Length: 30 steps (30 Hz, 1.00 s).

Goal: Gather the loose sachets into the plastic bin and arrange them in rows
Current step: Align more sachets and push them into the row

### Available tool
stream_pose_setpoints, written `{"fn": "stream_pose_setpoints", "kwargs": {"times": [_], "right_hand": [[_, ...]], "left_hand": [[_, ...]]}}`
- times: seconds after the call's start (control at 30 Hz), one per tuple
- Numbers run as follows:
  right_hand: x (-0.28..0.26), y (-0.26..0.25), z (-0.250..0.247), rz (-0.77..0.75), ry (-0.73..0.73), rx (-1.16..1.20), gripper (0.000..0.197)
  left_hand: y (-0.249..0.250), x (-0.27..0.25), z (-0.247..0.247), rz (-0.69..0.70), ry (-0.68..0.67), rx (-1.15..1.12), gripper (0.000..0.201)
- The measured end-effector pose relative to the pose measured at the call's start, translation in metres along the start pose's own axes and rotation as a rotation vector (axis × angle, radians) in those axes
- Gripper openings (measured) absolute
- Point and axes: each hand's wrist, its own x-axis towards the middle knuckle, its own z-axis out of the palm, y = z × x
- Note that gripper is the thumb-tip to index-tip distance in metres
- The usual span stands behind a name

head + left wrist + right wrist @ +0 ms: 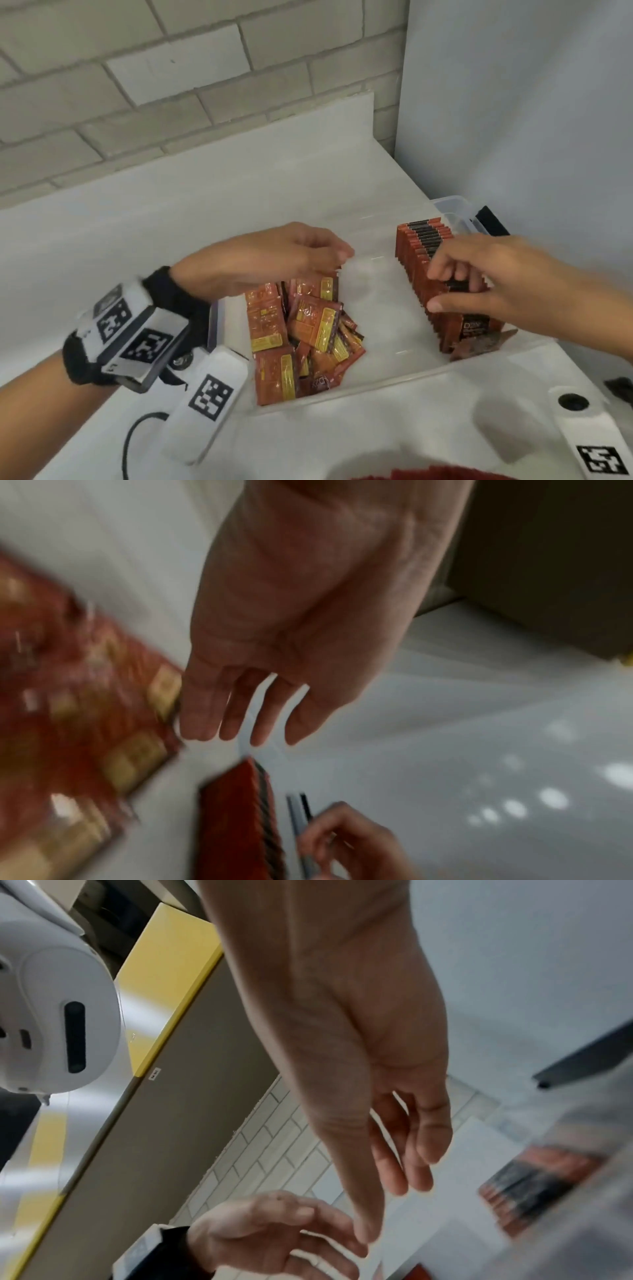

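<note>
A clear plastic bin stands on the white counter. Its left half holds a loose pile of red-orange sachets. Along its right side stands a tidy row of upright sachets, and one sachet lies flat at the row's near end. My left hand hovers over the far edge of the pile, fingers hanging straight and empty. My right hand rests on the near part of the row, fingers on its top and thumb at its left side.
A brick wall runs behind the counter and a white panel closes off the right side. A white marker-tagged device with a black cable lies left of the bin. Another tagged white piece sits at the front right.
</note>
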Motion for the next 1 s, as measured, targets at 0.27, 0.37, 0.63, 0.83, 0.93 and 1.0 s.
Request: {"fn": "stream_pose_setpoints", "kwargs": {"times": [0.27,0.37,0.63,0.83,0.93,1.0], "right_hand": [[0.044,-0.058,0.046,-0.07,-0.087,0.019,0.055],[0.051,-0.068,0.059,-0.072,-0.136,-0.074,0.075],[0.058,-0.077,0.083,-0.061,-0.177,-0.237,0.061],[0.057,-0.079,0.082,-0.063,-0.257,-0.193,0.039],[0.055,-0.077,0.084,-0.025,-0.296,-0.064,0.02],[0.054,-0.075,0.084,-0.008,-0.303,0.038,0.014]], "left_hand": [[-0.038,-0.014,-0.035,-0.206,-0.041,0.751,0.032],[-0.044,-0.011,-0.03,-0.207,-0.078,0.717,0.045],[-0.054,0.01,-0.013,-0.192,-0.118,0.922,0.082],[-0.067,0.015,-0.02,-0.078,-0.233,0.844,0.029],[-0.067,0.012,-0.023,-0.031,-0.262,0.783,0.023],[-0.064,0.009,-0.031,0.012,-0.273,0.724,0.024]]}}
